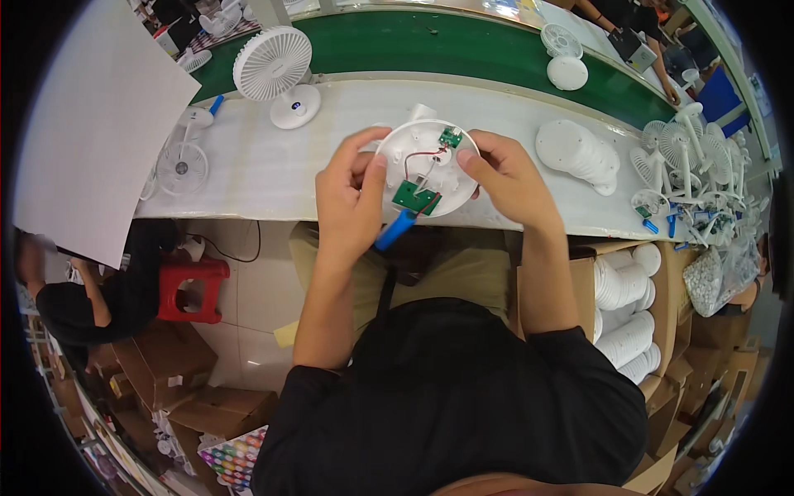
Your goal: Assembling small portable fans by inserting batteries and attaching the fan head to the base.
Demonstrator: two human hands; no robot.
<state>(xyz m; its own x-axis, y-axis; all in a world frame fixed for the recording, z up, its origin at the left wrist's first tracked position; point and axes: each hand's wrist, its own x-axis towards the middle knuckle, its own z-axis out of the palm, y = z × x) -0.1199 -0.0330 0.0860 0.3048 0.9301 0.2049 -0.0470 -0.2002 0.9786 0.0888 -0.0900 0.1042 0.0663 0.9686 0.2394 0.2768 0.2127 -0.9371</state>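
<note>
Both hands hold a round white fan base [395, 151] at the table's near edge, its open underside facing up. My left hand [354, 186] grips the left rim, thumb on the edge. On the right rim, my right hand [506, 178] has its thumb pressed near the top and its fingers underneath. Inside the shell sit a small green circuit board [451, 137] and a larger green board [415, 198], with thin red wires running between. A blue cylindrical battery [395, 231] hangs over the near rim beside my left hand. A white stub sticks out behind the base.
An upright white fan [273, 64] stands back left. Right of my hands lies a row of stacked white discs [576, 157], then a heap of white fan parts [682, 157]. A white sheet [91, 124] covers the left side. Beyond the table runs a green belt [397, 45]. A carton [583, 289] holds more discs.
</note>
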